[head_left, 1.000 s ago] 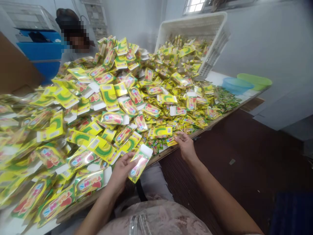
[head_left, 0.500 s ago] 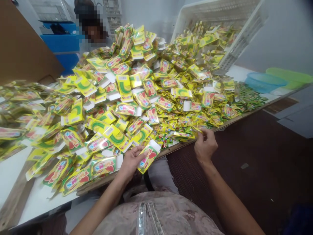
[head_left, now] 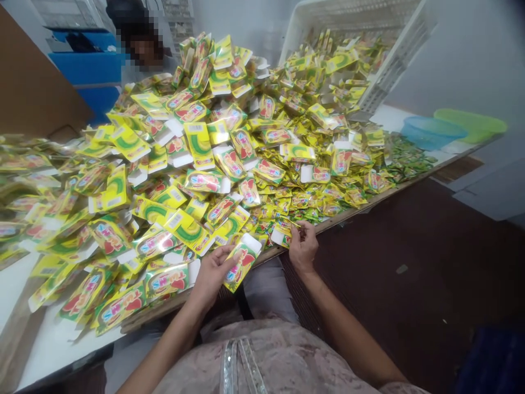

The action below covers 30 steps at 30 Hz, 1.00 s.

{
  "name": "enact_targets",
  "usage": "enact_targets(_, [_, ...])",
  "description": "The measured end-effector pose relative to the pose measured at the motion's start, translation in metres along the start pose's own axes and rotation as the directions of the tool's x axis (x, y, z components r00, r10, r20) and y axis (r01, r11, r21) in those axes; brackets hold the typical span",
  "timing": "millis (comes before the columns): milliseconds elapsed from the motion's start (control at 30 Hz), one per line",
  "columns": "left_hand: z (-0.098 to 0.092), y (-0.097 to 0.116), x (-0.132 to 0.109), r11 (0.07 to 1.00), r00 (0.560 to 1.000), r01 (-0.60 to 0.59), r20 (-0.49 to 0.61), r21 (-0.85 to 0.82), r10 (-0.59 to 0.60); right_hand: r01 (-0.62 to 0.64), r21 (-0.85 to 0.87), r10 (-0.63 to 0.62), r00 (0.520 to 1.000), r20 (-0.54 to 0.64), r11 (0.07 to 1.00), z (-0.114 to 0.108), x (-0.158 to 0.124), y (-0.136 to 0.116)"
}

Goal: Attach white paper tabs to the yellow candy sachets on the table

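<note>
My left hand (head_left: pixel 211 273) is closed on a flat yellow-green printed packet (head_left: pixel 241 262) with a white tab, held just off the table's near edge. My right hand (head_left: pixel 303 246) is closed in a pinch on a small sachet (head_left: pixel 284 234) at the edge of the pile. A large heap of yellow-green packets (head_left: pixel 205 153) covers the white table (head_left: pixel 53 345) in front of me, with smaller sachets (head_left: pixel 311 200) spread along the near right edge.
A white plastic crate (head_left: pixel 394 60) lies tipped on its side at the back right, spilling packets. A blue bowl (head_left: pixel 430 132) and a green bowl (head_left: pixel 471 123) stand at the table's far right. Another person (head_left: pixel 141 49) sits behind the heap. Brown cardboard (head_left: pixel 36 93) stands at left.
My right hand has moved left along the table edge, towards my left hand, and now pinches a small sachet. My left hand has kept hold of its packet.
</note>
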State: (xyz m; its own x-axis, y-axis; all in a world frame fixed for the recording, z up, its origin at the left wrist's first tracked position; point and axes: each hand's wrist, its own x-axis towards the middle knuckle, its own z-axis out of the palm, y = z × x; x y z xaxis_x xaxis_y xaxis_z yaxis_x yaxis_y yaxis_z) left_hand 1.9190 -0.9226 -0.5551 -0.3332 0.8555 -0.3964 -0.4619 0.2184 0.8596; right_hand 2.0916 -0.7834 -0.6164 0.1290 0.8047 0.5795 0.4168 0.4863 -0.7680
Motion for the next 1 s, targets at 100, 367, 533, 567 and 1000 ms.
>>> enact_targets(100, [0.003, 0.003, 0.0, 1.0, 1.0, -0.004, -0.017, 0.0, 0.004, 0.034, 0.056, -0.04, 0.993, 0.107, 0.998, 0.008, 0.015, -0.008])
enact_targets(367, [0.003, 0.004, -0.001, 0.999, 0.999, -0.032, -0.014, 0.023, 0.033, -0.016, 0.24, -0.025, 0.985, 0.169, 0.971, 0.026, 0.047, -0.031])
enact_targets(533, [-0.011, 0.002, 0.0, 0.992, 0.995, -0.097, -0.03, 0.081, 0.099, -0.223, 0.365, -0.011, 0.841, 0.541, 0.904, 0.002, 0.025, -0.061])
enact_targets(567, [-0.013, 0.002, 0.0, 0.991, 0.994, -0.1, -0.026, 0.09, 0.103, -0.244, 0.351, -0.033, 0.779, 0.626, 0.904, -0.002, 0.02, -0.064])
enact_targets(1000, [0.004, 0.006, -0.005, 0.983, 0.936, 0.183, 0.299, 0.032, -0.184, -0.268, 0.234, -0.047, 0.56, 0.827, 0.934, -0.014, 0.017, -0.073])
